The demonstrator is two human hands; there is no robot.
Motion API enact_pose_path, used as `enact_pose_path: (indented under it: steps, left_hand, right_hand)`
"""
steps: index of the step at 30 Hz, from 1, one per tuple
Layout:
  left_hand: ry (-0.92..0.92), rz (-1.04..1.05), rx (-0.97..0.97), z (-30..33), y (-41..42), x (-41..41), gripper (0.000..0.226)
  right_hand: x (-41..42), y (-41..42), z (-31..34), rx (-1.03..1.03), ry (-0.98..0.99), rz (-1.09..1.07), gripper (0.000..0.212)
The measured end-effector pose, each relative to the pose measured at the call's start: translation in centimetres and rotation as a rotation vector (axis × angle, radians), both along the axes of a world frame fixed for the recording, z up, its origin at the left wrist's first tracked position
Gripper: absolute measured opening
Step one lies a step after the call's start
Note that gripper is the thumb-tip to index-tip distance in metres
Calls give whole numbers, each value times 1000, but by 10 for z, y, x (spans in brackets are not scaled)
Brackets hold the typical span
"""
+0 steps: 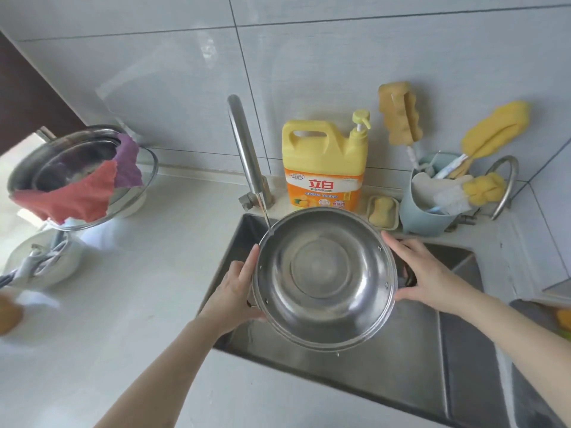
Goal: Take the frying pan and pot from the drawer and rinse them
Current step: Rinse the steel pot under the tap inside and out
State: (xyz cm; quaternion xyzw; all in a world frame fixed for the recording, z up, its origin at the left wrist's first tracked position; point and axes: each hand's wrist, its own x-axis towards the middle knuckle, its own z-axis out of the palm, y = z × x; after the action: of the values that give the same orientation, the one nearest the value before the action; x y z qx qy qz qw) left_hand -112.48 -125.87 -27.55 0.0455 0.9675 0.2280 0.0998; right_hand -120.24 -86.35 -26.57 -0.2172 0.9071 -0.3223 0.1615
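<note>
Left fingers [247,267] straight along the pot's left wall, thumb hidden beneath; left hand [231,291] cupping rather than gripping. Right fingers [398,245] spread, thumb low at the rim, right hand [426,273] pressing the right wall beside a dark handle. Pot [324,278] held between both palms above the sink [401,350], tilted toward the camera, under the tap [247,156], thin stream striking its far-left rim. Frying pan not seen. Likely risks: wet steel slipping from flat palms into the basin; splash over the near edge from the tilt; a knock against the tap or detergent [324,165] just beyond.
</note>
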Motion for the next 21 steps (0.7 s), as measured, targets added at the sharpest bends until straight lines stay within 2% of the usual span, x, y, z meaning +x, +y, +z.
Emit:
enact_pose_path:
  steps: [3, 6, 9, 12, 17, 21]
  left_hand:
    - [-263, -2, 52, 7, -12, -14, 146]
    - [-448, -38, 81, 20, -32, -26, 144]
    - [-629, -93, 109, 45, -48, -43, 137]
    - [-737, -90, 39, 70, -65, -64, 135]
    - [-734, -87, -162, 126, -71, -87, 134]
    - [-437, -144, -347, 150, -73, -87, 146]
  right_hand:
    - [-14, -7, -3, 32, -186, 25, 127]
    - [-26, -17, 2, 84, -361, 66, 121]
    - [-37, -28, 8, 7, -559, 111, 113]
    - [-37, -43, 3, -50, -685, 118, 108]
    - [-14, -74, -22, -240, -661, 102, 117]
    - [7, -99, -35, -343, -460, -46, 126]
